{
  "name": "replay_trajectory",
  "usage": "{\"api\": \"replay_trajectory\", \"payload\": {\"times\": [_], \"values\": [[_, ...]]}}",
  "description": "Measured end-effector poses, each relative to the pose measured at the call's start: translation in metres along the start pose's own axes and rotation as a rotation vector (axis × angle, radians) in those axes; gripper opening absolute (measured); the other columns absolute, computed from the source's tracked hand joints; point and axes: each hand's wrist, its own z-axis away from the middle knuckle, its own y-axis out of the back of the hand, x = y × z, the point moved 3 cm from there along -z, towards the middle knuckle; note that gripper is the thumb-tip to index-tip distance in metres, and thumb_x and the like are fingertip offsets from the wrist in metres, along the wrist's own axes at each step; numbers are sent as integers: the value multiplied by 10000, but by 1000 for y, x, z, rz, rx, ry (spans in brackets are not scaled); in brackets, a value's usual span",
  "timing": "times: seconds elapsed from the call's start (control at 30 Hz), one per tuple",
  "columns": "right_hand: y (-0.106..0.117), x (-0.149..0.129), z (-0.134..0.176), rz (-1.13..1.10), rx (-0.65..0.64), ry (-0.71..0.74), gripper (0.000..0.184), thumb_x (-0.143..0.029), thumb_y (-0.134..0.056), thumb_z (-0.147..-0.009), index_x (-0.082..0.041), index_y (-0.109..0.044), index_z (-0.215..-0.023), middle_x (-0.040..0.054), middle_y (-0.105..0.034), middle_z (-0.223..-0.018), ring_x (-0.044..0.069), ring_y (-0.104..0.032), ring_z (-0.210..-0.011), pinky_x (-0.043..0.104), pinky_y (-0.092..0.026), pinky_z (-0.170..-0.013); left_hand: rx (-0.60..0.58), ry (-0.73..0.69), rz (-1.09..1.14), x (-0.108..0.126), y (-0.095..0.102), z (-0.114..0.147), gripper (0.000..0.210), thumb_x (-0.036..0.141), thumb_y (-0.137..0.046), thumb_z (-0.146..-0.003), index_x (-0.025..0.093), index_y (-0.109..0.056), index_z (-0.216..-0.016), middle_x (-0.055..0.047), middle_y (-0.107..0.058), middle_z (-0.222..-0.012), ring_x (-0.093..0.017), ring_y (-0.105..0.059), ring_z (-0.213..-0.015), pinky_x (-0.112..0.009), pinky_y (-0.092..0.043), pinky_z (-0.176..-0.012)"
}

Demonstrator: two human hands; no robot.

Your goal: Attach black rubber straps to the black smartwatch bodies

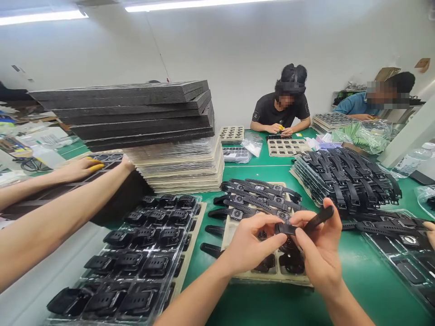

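In front of me a black smartwatch strap (285, 227) is held up between both hands, over a beige tray (234, 235) of black watches. My left hand (256, 242) pinches its near end between thumb and fingers. My right hand (321, 246) grips it too, with the free end of the strap curving up by the index finger. Whether a watch case hangs on the strap is hidden by my fingers. Several watches with straps laid out flat (258, 199) rest across the tray's far part. Nearer me, darker watches (291, 262) sit in its compartments.
Left stands a clear tray (190, 222) of watches with closed straps. Behind it rise stacked trays topped with black foam sheets (146, 104). A co-worker's arms (78, 208) reach in from the left. Strapped watches (346, 174) are piled at right. Two people sit opposite.
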Motion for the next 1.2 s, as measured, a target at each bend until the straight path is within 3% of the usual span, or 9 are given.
{"api": "replay_trajectory", "payload": {"times": [0.1, 0.23, 0.3, 0.5, 0.8, 0.87, 1.0, 1.07, 1.2], "values": [[5, -1, -3, 85, -52, 142, 673, -303, -575, -1039, -506, -259, -1597, -10, -579, -923, 190, -565, -794, 321, -504, -736, -19, 44, 40, -1, -4, -1, 241, 292, -764, -810, 138, -778, -994, -81, -713, -924, -167, -595, -768, -275, -504, -713], [11, -3, -8, 279, -76, 211, 362, -369, -558, -1046, -388, -637, -1399, 21, -577, -873, 195, -540, -741, 309, -475, -645, -19, 57, 65, -2, -7, -1, 256, 268, -769, -789, 130, -784, -1004, -79, -726, -907, -155, -588, -743, -264, -511, -708], [12, -4, -9, 354, -73, 221, 271, -385, -590, -1031, -338, -725, -1261, 21, -565, -838, 196, -533, -733, 306, -468, -631, -18, 50, 62, -3, -8, -2, 246, 261, -763, -791, 134, -787, -1000, -67, -721, -885, -145, -578, -720, -254, -507, -685], [11, 3, -5, 170, 65, 145, 196, -366, -523, -1062, -241, -653, -984, 36, -574, -902, 159, -520, -649, 270, -447, -536, 22, -11, 49, -5, -6, -2, 226, 233, -744, -774, 144, -796, -976, -28, -678, -763, -126, -546, -659, -239, -505, -643], [8, 5, -6, 89, -29, 157, 180, -313, -518, -1065, -254, -676, -1004, 34, -599, -910, 143, -536, -614, 241, -445, -478, 41, -31, 98, -7, -4, -2, 204, 223, -746, -783, 156, -792, -971, -27, -662, -788, -123, -543, -674, -228, -485, -623], [8, 1, -9, 154, -63, 196, 166, -298, -547, -1051, -259, -698, -995, 34, -619, -904, 159, -586, -674, 257, -498, -541, 57, -24, 110, -8, -3, -2, 198, 220, -756, -782, 157, -787, -967, -25, -662, -797, -118, -542, -675, -223, -480, -624], [8, -2, -17, 279, -175, 232, 132, -255, -630, -1004, -288, -755, -1031, 56, -716, -1024, 224, -695, -949, 356, -593, -833, 81, -21, 159, -8, -1, -2, 198, 184, -787, -763, 175, -776, -961, -11, -660, -798, -112, -560, -697, -209, -487, -643], [8, 1, -20, 270, -208, 172, 145, -252, -643, -997, -305, -768, -1047, 45, -752, -1046, 217, -724, -925, 358, -612, -841, 105, -14, 244, -9, -1, -3, 262, 164, -818, -740, 192, -757, -993, -4, -672, -812, -114, -588, -720, -205, -505, -665], [11, 9, -20, 274, -110, 50, 149, -300, -686, -975, -325, -790, -1079, 29, -802, -1053, 227, -760, -924, 359, -635, -846, 129, 44, 416, -14, -1, -3, 389, 214, -886, -707, 213, -721, -1059, -17, -722, -877, -125, -642, -740, -222, -546, -689]]}}
